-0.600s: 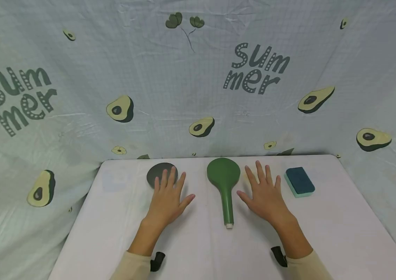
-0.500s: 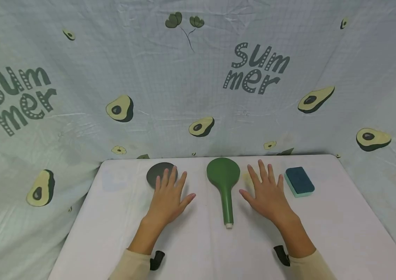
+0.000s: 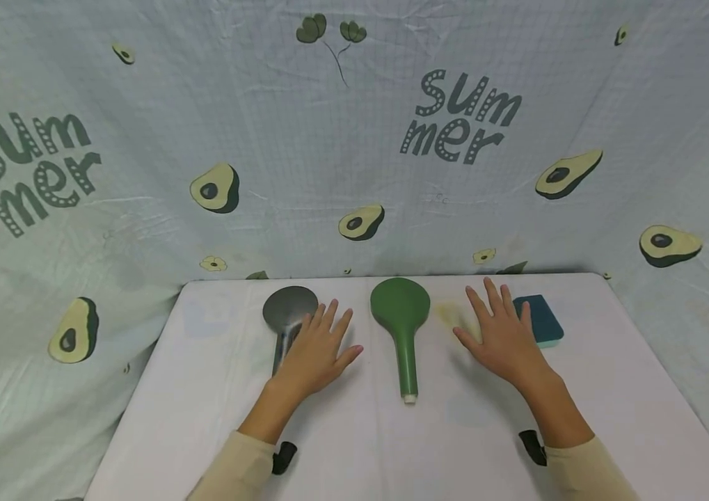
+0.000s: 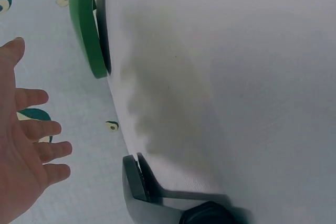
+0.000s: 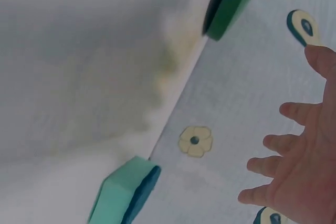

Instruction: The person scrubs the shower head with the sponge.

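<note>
My left hand, fingers spread, hovers over the white table with its wrist crossing the handle of a grey shower head. Part of that handle is hidden beneath it. Between my hands lies a green shower head, its handle with a pale end pointing toward me. My right hand is also spread and raised, and its fingers overlap the left edge of a two-tone sponge, dark teal on top and mint below. Both wrist views show bare palms with nothing held; the sponge shows at the bottom of the right one.
The white tabletop ends at a back edge against a hanging pale cloth printed with avocados and lettering. More of this cloth drapes down at both sides. A small black piece sits at the left wrist, another at the right.
Both hands have moved to the right. The left one has uncovered part of the grey shower head's handle; the right one now overlaps the sponge. The objects lie where they were.
</note>
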A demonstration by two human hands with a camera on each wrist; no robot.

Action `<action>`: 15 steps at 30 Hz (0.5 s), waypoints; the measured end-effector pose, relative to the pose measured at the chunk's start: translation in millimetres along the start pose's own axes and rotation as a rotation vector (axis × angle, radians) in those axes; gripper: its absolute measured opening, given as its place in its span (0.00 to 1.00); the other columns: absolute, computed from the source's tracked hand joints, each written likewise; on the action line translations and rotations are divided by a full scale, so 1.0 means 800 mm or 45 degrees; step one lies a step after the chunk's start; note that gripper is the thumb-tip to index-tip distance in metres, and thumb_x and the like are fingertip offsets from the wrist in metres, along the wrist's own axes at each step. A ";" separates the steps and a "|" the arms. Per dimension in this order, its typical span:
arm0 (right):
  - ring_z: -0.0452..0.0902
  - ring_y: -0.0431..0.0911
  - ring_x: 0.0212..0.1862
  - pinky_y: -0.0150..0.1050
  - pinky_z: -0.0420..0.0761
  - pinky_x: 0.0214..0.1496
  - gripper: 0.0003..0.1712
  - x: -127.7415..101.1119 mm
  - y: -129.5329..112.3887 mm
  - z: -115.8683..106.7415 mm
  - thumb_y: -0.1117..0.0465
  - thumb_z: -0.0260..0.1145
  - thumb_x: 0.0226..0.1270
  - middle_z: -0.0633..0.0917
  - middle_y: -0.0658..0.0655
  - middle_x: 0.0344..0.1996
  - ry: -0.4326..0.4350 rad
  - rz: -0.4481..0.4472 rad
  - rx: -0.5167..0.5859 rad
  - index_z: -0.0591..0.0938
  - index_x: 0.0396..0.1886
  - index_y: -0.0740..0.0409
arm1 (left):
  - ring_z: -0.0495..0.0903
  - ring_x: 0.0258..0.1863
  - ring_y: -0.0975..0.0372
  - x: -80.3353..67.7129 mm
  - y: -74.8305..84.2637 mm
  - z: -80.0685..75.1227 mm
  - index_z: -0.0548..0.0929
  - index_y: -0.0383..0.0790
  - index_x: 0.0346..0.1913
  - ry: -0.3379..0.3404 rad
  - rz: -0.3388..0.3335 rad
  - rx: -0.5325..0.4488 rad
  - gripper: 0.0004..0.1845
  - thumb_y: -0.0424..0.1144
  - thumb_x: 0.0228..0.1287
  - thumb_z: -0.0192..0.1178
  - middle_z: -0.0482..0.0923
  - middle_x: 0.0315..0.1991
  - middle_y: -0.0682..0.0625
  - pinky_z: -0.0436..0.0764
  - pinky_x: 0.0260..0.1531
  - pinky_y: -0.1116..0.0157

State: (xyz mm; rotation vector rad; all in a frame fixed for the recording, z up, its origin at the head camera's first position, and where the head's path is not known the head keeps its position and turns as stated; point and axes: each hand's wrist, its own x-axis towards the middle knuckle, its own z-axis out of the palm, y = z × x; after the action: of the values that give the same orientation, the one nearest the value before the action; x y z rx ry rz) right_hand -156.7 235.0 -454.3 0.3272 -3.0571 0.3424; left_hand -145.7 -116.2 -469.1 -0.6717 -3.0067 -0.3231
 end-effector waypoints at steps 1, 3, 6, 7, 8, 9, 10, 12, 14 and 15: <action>0.42 0.72 0.81 0.82 0.44 0.72 0.47 0.000 0.004 0.000 0.38 0.60 0.75 0.49 0.69 0.82 0.007 0.002 -0.002 0.57 0.83 0.55 | 0.59 0.78 0.37 0.001 0.001 0.000 0.65 0.39 0.78 0.004 0.014 -0.008 0.38 0.61 0.78 0.52 0.58 0.79 0.33 0.63 0.74 0.37; 0.43 0.72 0.81 0.82 0.45 0.71 0.47 -0.002 0.012 0.000 0.38 0.60 0.75 0.50 0.69 0.82 0.017 0.007 -0.001 0.58 0.83 0.55 | 0.60 0.77 0.37 0.002 0.002 0.000 0.66 0.38 0.78 0.003 0.037 -0.039 0.37 0.60 0.78 0.52 0.59 0.78 0.32 0.64 0.74 0.38; 0.45 0.72 0.80 0.82 0.47 0.71 0.47 -0.005 0.023 -0.001 0.37 0.60 0.75 0.51 0.70 0.82 0.026 0.015 0.003 0.58 0.82 0.56 | 0.62 0.76 0.37 0.002 0.004 0.000 0.66 0.36 0.77 0.010 0.059 -0.107 0.37 0.58 0.78 0.54 0.61 0.77 0.32 0.66 0.74 0.40; 0.45 0.72 0.80 0.82 0.47 0.71 0.47 -0.007 0.027 -0.001 0.37 0.59 0.76 0.51 0.70 0.82 0.029 0.015 0.006 0.58 0.82 0.56 | 0.63 0.76 0.38 0.002 0.005 0.001 0.66 0.35 0.77 0.009 0.062 -0.129 0.37 0.57 0.78 0.55 0.61 0.77 0.32 0.67 0.74 0.41; 0.46 0.73 0.80 0.82 0.47 0.71 0.46 -0.008 0.030 -0.001 0.37 0.60 0.76 0.51 0.70 0.82 0.032 0.014 0.014 0.58 0.82 0.57 | 0.64 0.76 0.39 0.003 0.005 0.002 0.66 0.35 0.77 0.006 0.063 -0.147 0.37 0.57 0.78 0.55 0.62 0.77 0.33 0.67 0.74 0.43; 0.47 0.73 0.80 0.82 0.48 0.71 0.46 -0.009 0.034 -0.001 0.38 0.60 0.76 0.52 0.71 0.81 0.040 0.010 0.019 0.59 0.82 0.57 | 0.64 0.76 0.40 0.003 0.006 0.003 0.66 0.35 0.77 0.003 0.065 -0.165 0.37 0.57 0.78 0.55 0.62 0.78 0.34 0.68 0.73 0.44; 0.48 0.73 0.79 0.82 0.49 0.70 0.46 -0.011 0.038 -0.002 0.38 0.60 0.76 0.53 0.71 0.81 0.050 0.004 0.021 0.59 0.82 0.57 | 0.65 0.76 0.41 0.004 0.007 0.004 0.66 0.35 0.77 -0.002 0.069 -0.190 0.37 0.57 0.77 0.56 0.62 0.78 0.34 0.69 0.73 0.45; 0.50 0.74 0.78 0.82 0.51 0.69 0.45 -0.013 0.047 -0.002 0.39 0.61 0.76 0.55 0.72 0.80 0.079 -0.010 0.022 0.60 0.81 0.58 | 0.67 0.75 0.42 0.005 0.010 0.006 0.66 0.36 0.77 -0.008 0.075 -0.239 0.37 0.57 0.77 0.56 0.62 0.78 0.36 0.71 0.72 0.46; 0.53 0.75 0.77 0.82 0.53 0.68 0.44 -0.014 0.056 -0.003 0.41 0.63 0.75 0.57 0.73 0.79 0.106 -0.024 0.017 0.62 0.80 0.60 | 0.68 0.74 0.44 0.006 0.013 0.008 0.65 0.37 0.78 -0.023 0.075 -0.291 0.38 0.58 0.77 0.56 0.63 0.78 0.37 0.73 0.71 0.47; 0.54 0.75 0.76 0.82 0.55 0.67 0.44 -0.014 0.060 -0.003 0.41 0.63 0.75 0.58 0.73 0.79 0.119 -0.028 0.006 0.63 0.80 0.60 | 0.69 0.74 0.44 0.007 0.014 0.009 0.65 0.37 0.78 -0.027 0.077 -0.318 0.38 0.58 0.77 0.56 0.63 0.78 0.37 0.74 0.70 0.47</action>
State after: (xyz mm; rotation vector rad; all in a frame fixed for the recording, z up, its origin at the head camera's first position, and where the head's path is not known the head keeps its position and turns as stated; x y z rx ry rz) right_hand -156.0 283.3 -463.0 0.3350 -2.9594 0.3531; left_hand -145.9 -102.4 -473.3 -0.7862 -2.9863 -0.7007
